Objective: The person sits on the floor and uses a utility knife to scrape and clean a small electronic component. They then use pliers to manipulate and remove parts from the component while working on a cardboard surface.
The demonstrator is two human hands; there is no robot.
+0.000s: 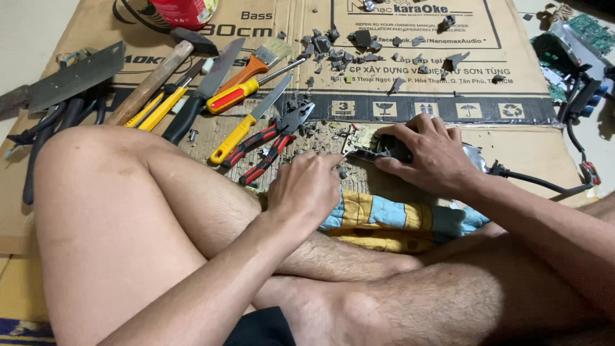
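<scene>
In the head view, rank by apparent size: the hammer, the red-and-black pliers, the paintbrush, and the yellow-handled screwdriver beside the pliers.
1. hammer, longest, with the thickest handle.
2. and 3. pliers and yellow-handled screwdriver: alike in length, so unranked.
4. paintbrush, shortest showing, though it lies farther from the camera.

Pale floor [25, 25], bare at far left and far right. Flattened brown cardboard [532, 150] covers most of it, printed band along its middle. Patterned mat [19, 330] at near left corner. Even, shadowless indoor light. No walls in view.
</scene>
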